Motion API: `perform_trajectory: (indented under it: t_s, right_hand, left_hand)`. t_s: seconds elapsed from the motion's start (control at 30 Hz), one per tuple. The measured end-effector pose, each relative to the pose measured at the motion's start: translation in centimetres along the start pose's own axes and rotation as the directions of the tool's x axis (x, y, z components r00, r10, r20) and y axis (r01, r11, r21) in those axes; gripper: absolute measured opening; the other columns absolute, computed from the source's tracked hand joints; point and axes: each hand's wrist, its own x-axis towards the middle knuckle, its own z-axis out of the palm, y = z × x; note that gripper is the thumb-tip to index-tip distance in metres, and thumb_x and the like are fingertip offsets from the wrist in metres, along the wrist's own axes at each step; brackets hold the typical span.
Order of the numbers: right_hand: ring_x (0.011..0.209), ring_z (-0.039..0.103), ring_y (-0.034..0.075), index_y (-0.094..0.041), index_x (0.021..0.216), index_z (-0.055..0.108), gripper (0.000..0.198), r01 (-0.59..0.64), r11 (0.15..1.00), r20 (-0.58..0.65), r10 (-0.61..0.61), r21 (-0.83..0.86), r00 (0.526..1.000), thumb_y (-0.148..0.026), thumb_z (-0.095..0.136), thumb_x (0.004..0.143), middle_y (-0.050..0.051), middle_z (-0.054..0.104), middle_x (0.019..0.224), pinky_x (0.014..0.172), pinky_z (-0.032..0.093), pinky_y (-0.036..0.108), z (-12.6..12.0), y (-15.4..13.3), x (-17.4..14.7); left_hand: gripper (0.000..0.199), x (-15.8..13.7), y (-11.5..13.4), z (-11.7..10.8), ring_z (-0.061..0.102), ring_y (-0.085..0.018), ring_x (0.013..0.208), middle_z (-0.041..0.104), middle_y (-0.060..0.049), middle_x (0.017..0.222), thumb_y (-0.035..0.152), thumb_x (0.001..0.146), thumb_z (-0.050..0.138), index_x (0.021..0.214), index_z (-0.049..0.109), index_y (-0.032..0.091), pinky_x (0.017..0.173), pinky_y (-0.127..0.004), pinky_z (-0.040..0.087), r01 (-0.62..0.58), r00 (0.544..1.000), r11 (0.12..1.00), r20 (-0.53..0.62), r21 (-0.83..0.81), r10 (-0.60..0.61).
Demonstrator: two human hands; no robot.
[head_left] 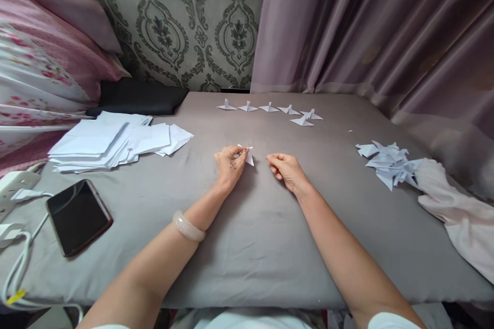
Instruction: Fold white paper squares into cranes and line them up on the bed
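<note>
Near the middle of the table, my left hand point(230, 165) pinches a small folded white paper figure point(250, 158). My fingers cover part of it, and a pointed corner shows on the right side. A short gap to the right of that, my right hand point(284, 168) has its thumb and fingertips pressed together. Whether anything tiny sits in that pinch cannot be made out. Beyond both hands, several folded paper cranes point(268, 107) stand in a row toward the far edge.
A stack of white paper sheets point(90, 139) lies at the left, with a black phone point(79, 217) and a white power strip point(15, 185) nearer. At the right, a pile of folded papers point(389, 162) touches a pale cloth point(451, 200). A dark flat case point(142, 97) lies behind the sheets.
</note>
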Motion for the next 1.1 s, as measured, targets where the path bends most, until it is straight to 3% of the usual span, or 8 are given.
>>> perform_trajectory:
  t_s: [0.07,0.23,0.37,0.7,0.77,0.87,1.1]
  right_hand:
    - [0.038,0.038,0.001,-0.014,0.07,0.058,0.015,0.013,1.0,0.005,-0.013,-0.01,1.0,-0.026,0.067,0.074,-0.005,0.052,0.057,0.031,0.023,0.014,0.0,0.1,0.0]
    - [0.039,0.038,0.002,-0.016,0.071,0.057,0.019,0.053,0.998,0.029,-0.051,-0.041,0.998,-0.03,0.068,0.073,-0.005,0.052,0.058,0.032,0.025,0.014,-0.2,0.5,0.0]
    - [0.037,0.037,0.002,-0.016,0.072,0.055,0.018,0.069,0.993,0.063,-0.063,-0.099,0.996,-0.032,0.064,0.075,-0.006,0.051,0.054,0.033,0.025,0.015,-0.4,0.9,0.3]
    - [0.039,0.042,0.007,-0.017,0.068,0.061,0.01,0.208,0.936,0.185,-0.159,-0.286,0.97,-0.026,0.063,0.071,-0.005,0.053,0.049,0.04,0.03,0.02,-2.1,0.7,-1.4]
    - [0.049,0.049,0.009,-0.017,0.069,0.064,0.008,0.291,0.893,0.166,-0.248,-0.343,0.954,-0.025,0.062,0.071,-0.002,0.059,0.057,0.049,0.036,0.021,-3.0,1.3,-1.8]
    - [0.061,0.054,0.011,-0.018,0.078,0.068,0.017,0.45,0.751,0.186,-0.415,-0.482,0.891,-0.03,0.056,0.077,0.0,0.066,0.07,0.061,0.042,0.023,-4.0,2.3,-1.9]
    - [0.06,0.054,0.011,-0.018,0.08,0.068,0.02,0.47,0.727,0.217,-0.42,-0.5,0.881,-0.032,0.053,0.08,0.0,0.067,0.07,0.06,0.041,0.023,-4.0,2.6,-1.8]
  left_hand:
    - [0.009,0.1,-0.2,0.1,0.058,-0.022,0.097,0.072,-0.001,0.092,0.027,0.083,0.063,0.088,0.07,0.024,0.095,-0.039,0.036,0.06,0.998,0.993,0.002,0.099,-0.061]
    - [0.038,0.1,-0.6,0.2,0.047,-0.028,0.113,0.059,-0.008,0.115,0.034,0.072,0.071,0.108,0.063,0.024,0.096,-0.04,0.035,0.168,0.985,0.945,-0.01,0.281,-0.173]
    - [0.028,0.0,-0.9,0.0,0.047,-0.027,0.113,0.056,-0.009,0.113,0.034,0.074,0.065,0.099,0.065,0.022,0.098,-0.038,0.034,0.23,0.973,0.922,-0.045,0.31,-0.228]
    - [0.02,1.0,-0.9,0.0,0.05,-0.029,0.109,0.061,-0.01,0.108,0.034,0.08,0.055,0.081,0.07,0.02,0.095,-0.042,0.037,0.174,0.982,0.903,-0.007,0.394,-0.186]
    - [0.02,1.6,-0.3,0.8,0.049,-0.029,0.11,0.06,-0.01,0.11,0.034,0.08,0.056,0.079,0.07,0.02,0.096,-0.042,0.037,0.135,0.989,0.909,-0.006,0.395,-0.145]
    - [0.021,3.1,0.9,2.9,0.048,-0.029,0.112,0.06,-0.01,0.111,0.034,0.08,0.056,0.078,0.071,0.02,0.097,-0.042,0.037,0.083,0.996,0.916,-0.018,0.393,-0.082]
    - [0.026,7.7,4.2,9.5,0.048,-0.032,0.112,0.06,-0.012,0.113,0.035,0.083,0.053,0.082,0.072,0.018,0.096,-0.045,0.037,0.015,1.0,0.922,-0.013,0.387,-0.011]
